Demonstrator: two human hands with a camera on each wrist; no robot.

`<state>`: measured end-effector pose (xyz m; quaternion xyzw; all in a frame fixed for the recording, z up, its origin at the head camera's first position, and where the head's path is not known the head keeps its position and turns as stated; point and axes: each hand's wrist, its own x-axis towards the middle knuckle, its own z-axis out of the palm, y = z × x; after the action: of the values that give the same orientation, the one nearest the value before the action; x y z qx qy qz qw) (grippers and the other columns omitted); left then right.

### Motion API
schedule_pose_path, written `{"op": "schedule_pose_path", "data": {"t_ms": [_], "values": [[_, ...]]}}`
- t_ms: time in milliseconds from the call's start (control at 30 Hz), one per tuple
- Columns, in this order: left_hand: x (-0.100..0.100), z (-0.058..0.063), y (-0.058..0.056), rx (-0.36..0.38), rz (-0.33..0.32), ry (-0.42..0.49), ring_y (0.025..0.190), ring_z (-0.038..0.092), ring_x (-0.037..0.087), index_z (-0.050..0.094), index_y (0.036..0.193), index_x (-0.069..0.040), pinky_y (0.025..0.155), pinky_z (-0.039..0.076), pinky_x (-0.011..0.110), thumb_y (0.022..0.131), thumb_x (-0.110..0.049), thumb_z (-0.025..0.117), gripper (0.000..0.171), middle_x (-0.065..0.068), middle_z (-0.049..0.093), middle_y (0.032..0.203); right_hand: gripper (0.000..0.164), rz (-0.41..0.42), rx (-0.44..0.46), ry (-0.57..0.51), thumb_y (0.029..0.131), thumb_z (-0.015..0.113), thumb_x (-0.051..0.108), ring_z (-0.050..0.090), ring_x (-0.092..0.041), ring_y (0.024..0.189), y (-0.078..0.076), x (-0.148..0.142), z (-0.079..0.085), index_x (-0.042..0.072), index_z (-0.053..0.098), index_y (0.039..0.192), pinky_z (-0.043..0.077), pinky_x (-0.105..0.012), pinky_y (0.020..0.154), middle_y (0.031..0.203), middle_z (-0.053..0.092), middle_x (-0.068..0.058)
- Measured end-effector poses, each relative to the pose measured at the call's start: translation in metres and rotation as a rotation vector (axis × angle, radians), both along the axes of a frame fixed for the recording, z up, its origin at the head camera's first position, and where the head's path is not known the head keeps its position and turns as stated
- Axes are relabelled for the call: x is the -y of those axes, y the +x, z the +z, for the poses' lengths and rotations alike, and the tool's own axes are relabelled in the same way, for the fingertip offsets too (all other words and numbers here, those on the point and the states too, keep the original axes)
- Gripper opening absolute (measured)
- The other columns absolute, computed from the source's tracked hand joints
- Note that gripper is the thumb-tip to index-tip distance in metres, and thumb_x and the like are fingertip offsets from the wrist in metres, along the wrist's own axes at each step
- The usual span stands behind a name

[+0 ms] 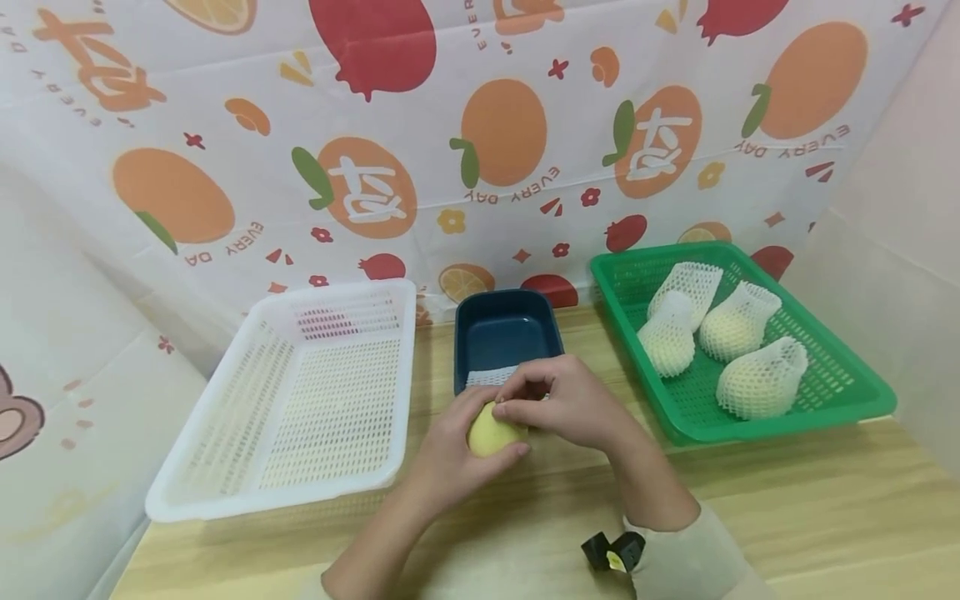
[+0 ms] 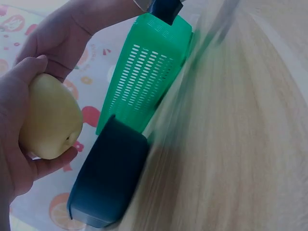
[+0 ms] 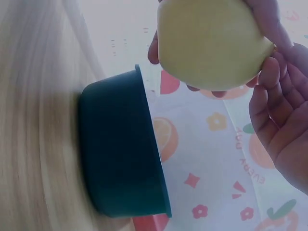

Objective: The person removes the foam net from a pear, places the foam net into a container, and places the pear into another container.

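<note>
Partly covered fruit, cropped edges.
In the head view the left hand (image 1: pixel 459 443) and right hand (image 1: pixel 567 400) cover parts of the pear (image 1: pixel 492 435), which the top edge crops in the right wrist view; they also hide some of the white foam net (image 1: pixel 487 377). Mesh sleeves (image 1: pixel 696 287) veil the basketed fruit (image 1: pixel 753 392); tabletop grain (image 2: pixel 240 125) blurs in the left wrist view.

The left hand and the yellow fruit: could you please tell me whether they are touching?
Touching. The head view shows the left hand cupped around the yellow fruit, with the thumb against its lower side.
</note>
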<state>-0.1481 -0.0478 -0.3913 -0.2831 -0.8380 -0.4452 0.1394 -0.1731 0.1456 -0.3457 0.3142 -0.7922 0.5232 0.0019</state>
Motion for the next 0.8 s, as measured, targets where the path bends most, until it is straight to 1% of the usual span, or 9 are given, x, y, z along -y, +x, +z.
{"op": "schedule_pose_path", "data": {"t_ms": [67,133,267,333,433,533,667,733,800], "values": [[0.0,0.004,0.003,0.033,0.041,-0.018,0.089,0.057,0.007,0.061,0.124,-0.029,0.065,0.051,0.023,0.078,-0.036,0.084,0.052,-0.013,0.062,0.118,0.006,0.009,0.005,-0.012,0.087,0.076,0.02,0.062,-0.016,0.074,0.001,-0.001,0.0,0.018,0.076,0.092,0.054,-0.028,0.063,0.086,0.071,0.007],[0.001,0.009,0.007,0.063,0.079,-0.034,0.084,0.056,0.008,0.062,0.122,-0.031,0.062,0.05,0.024,0.078,-0.037,0.083,0.05,-0.014,0.062,0.115,0.007,0.019,0.008,-0.021,0.087,0.076,0.02,0.062,-0.016,0.075,0.002,-0.001,0.001,0.017,0.076,0.093,0.054,-0.027,0.064,0.087,0.071,0.007],[0.011,0.024,0.014,0.098,0.139,-0.049,0.085,0.057,0.014,0.062,0.122,-0.03,0.06,0.05,0.027,0.077,-0.037,0.084,0.05,-0.009,0.064,0.117,0.007,0.046,0.019,-0.02,0.089,0.075,0.023,0.061,-0.014,0.077,0.001,-0.001,0.003,0.019,0.075,0.095,0.054,-0.027,0.067,0.088,0.071,0.008],[0.02,0.034,0.016,0.113,0.172,-0.053,0.086,0.057,0.016,0.061,0.123,-0.03,0.059,0.051,0.029,0.078,-0.035,0.083,0.051,-0.008,0.063,0.119,0.006,0.051,0.029,-0.017,0.089,0.074,0.023,0.062,-0.014,0.076,0.0,-0.001,0.004,0.021,0.075,0.094,0.054,-0.027,0.066,0.085,0.07,0.007],[0.039,0.048,0.017,0.1,0.227,-0.057,0.084,0.057,0.02,0.061,0.124,-0.028,0.057,0.05,0.03,0.078,-0.029,0.084,0.051,-0.004,0.064,0.118,0.005,0.04,0.047,-0.015,0.09,0.073,0.023,0.061,-0.014,0.071,-0.003,-0.001,0.004,0.02,0.075,0.094,0.055,-0.028,0.064,0.083,0.068,0.005],[0.061,0.058,0.015,0.081,0.311,-0.078,0.08,0.055,0.022,0.061,0.125,-0.025,0.054,0.05,0.03,0.08,-0.026,0.082,0.049,0.001,0.065,0.114,0.005,0.021,0.063,-0.005,0.091,0.071,0.023,0.061,-0.014,0.069,-0.005,-0.002,0.004,0.021,0.075,0.094,0.055,-0.03,0.063,0.082,0.068,0.005],[0.09,0.062,0.013,0.08,0.431,-0.145,0.08,0.053,0.022,0.06,0.126,-0.021,0.054,0.048,0.029,0.083,-0.028,0.08,0.048,0.005,0.063,0.112,0.007,0.015,0.073,0.011,0.092,0.07,0.026,0.061,-0.014,0.072,-0.005,-0.005,0.002,0.021,0.074,0.096,0.055,-0.03,0.066,0.083,0.067,0.005],[0.102,0.059,0.014,0.08,0.45,-0.191,0.079,0.054,0.02,0.06,0.127,-0.02,0.054,0.049,0.028,0.084,-0.029,0.079,0.048,0.005,0.063,0.113,0.009,0.015,0.071,0.012,0.093,0.07,0.026,0.061,-0.014,0.073,-0.005,-0.007,0.002,0.02,0.075,0.096,0.055,-0.03,0.066,0.084,0.068,0.004],[0.11,0.055,0.014,0.07,0.441,-0.236,0.077,0.054,0.018,0.059,0.127,-0.019,0.053,0.048,0.028,0.084,-0.029,0.079,0.049,0.006,0.063,0.114,0.011,0.009,0.065,0.009,0.093,0.069,0.027,0.061,-0.014,0.073,-0.005,-0.011,0.001,0.018,0.075,0.097,0.055,-0.029,0.066,0.083,0.068,0.004]]}}
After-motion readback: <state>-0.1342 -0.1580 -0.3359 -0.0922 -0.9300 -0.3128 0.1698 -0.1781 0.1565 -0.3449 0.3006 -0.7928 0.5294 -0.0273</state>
